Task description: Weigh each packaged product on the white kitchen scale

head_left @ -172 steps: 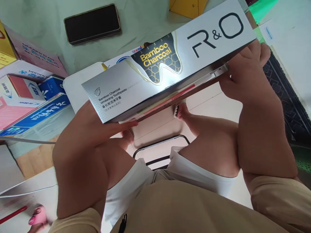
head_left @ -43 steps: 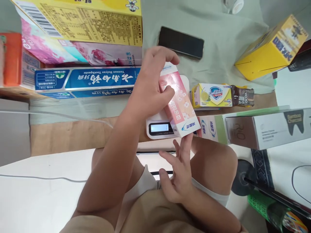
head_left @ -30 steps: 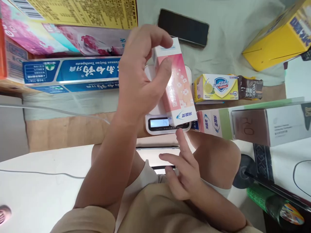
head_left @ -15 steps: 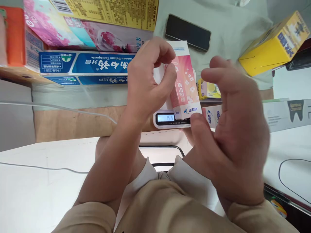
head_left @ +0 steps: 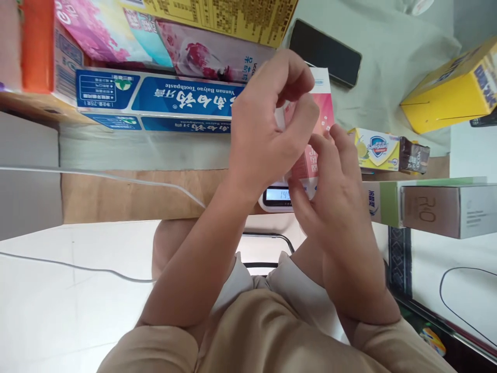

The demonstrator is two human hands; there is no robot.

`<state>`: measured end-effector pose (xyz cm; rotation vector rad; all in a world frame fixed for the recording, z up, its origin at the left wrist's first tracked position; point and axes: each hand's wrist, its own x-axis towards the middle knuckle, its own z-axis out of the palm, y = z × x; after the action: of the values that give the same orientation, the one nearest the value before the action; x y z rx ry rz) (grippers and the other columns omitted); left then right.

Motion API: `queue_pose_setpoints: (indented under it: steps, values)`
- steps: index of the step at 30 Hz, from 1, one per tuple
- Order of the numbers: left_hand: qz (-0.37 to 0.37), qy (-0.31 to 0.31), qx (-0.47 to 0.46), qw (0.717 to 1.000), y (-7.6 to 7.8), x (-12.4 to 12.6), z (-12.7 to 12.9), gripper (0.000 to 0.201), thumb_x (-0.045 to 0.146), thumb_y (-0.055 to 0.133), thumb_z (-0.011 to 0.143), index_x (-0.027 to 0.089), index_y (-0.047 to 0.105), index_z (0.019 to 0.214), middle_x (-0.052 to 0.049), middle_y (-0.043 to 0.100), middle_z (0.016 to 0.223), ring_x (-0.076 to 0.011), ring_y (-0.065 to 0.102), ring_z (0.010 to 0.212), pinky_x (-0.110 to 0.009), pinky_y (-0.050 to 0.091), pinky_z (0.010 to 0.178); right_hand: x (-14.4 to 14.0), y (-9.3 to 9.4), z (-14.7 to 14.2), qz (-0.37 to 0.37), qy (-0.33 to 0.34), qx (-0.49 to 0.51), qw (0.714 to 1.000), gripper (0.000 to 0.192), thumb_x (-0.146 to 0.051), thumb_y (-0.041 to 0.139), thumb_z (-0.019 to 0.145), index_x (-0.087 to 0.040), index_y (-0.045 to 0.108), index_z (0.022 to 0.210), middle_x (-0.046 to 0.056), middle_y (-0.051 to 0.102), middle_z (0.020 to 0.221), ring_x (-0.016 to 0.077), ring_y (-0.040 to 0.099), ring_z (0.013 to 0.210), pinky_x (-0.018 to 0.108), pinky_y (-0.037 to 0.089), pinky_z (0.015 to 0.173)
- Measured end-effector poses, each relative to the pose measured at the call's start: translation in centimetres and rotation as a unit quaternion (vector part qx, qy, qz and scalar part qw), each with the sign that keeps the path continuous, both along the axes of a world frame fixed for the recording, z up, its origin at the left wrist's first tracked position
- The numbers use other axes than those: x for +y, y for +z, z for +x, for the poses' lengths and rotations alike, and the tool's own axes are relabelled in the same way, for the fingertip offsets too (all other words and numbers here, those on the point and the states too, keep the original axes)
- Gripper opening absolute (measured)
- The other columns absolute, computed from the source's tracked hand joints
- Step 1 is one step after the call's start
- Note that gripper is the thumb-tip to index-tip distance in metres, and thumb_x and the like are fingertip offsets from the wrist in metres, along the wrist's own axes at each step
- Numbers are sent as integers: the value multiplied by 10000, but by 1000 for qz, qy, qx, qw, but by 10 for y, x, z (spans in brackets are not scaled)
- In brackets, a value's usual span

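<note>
A pink toothpaste carton (head_left: 310, 155), judged light and stiff, is being pinched by its long sides over the scale (head_left: 276, 199) by the left hand (head_left: 267, 134), while the right hand (head_left: 334, 191), fingers loosely spread, is being laid against its near end.

Pink-and-white toothpaste box (head_left: 324, 111) lies on a small white scale (head_left: 276, 199), between both hands.

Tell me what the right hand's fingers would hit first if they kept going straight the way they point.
The right hand points up and away, its fingertips already at the pink and white box over the scale. That box comes first; past it, probably the black phone, though depth is unclear.
</note>
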<state>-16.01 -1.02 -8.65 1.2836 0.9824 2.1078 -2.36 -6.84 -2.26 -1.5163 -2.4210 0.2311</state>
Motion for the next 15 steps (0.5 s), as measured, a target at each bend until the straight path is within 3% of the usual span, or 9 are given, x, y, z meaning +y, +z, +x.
queue_pose_setpoints:
  steps: [4,9,12,15]
  values:
    - [22,4,29,999,-4,0,2,213,49,628,837,249,554,824,19,599,794,-129,545,730,-329,494,670,2,-2,1,-1,0,14,1000,506,-314,533,956,-268,485,1458,146,361,1583,361,294,1581,695,305,1272]
    - [14,17,15,1000,1,-5,4,198,43,601,871,229,562,814,7,582,775,-120,524,722,-324,467,662,3,-6,-3,-1,-30,25,999,526,-166,452,909,-245,521,1424,155,331,1583,346,317,1567,675,320,1271]
    - [-11,8,42,999,6,-6,-2,242,-7,583,877,231,579,835,12,597,801,-113,536,746,-318,481,694,-2,5,-2,22,-16,41,999,545,-132,462,889,-250,523,1417,140,377,1548,304,378,1545,584,379,1285]
    - [-20,-14,85,996,10,-6,-15,263,-35,556,894,218,629,886,12,625,844,-97,542,774,-298,486,722,-15,29,3,44,17,48,998,503,-149,482,915,-264,513,1404,115,427,1523,251,391,1543,517,366,1325]
